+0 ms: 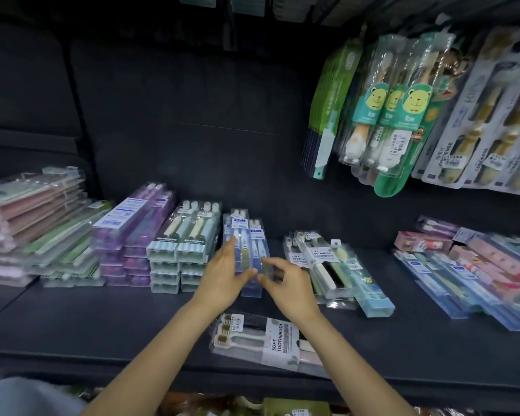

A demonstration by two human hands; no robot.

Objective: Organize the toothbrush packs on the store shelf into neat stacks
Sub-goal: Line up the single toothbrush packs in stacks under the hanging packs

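I'm squaring blue toothbrush packs (243, 250) | left hand (222, 273), right hand (282, 283) fingers pinching them | risk: slick stack is sliding sideways

The flat store shelf (102, 319) is dark blue-grey. On the far left lies a stack of pink plastic packs (18, 211), beside it pale green packs (69, 250), then purple packs (132, 232). The clear packs in the middle (243, 244) look blue, though blurred. Hanging on the right, teal packs (415, 115) carry a yellow bear picture.
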